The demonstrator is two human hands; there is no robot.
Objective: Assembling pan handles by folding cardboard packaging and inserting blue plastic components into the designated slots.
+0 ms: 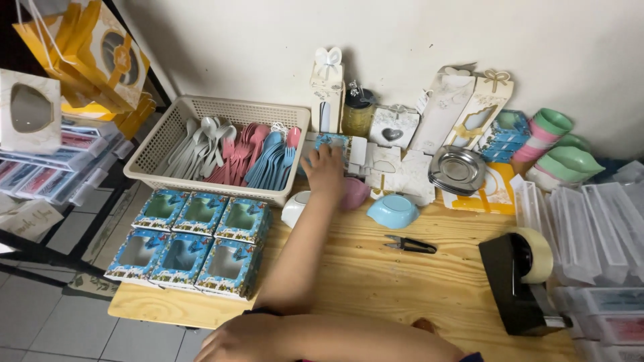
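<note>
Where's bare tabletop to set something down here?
Free: the wood between the snips, the forearm and the tape dispenser, down to the near edge. Crowded: back row by the wall, the basket, blue window boxes, clear boxes at right.

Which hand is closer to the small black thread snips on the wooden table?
Right hand: it is up by the folded boxes, beyond the black thread snips. Left hand is at the near table edge, farther away.
</note>
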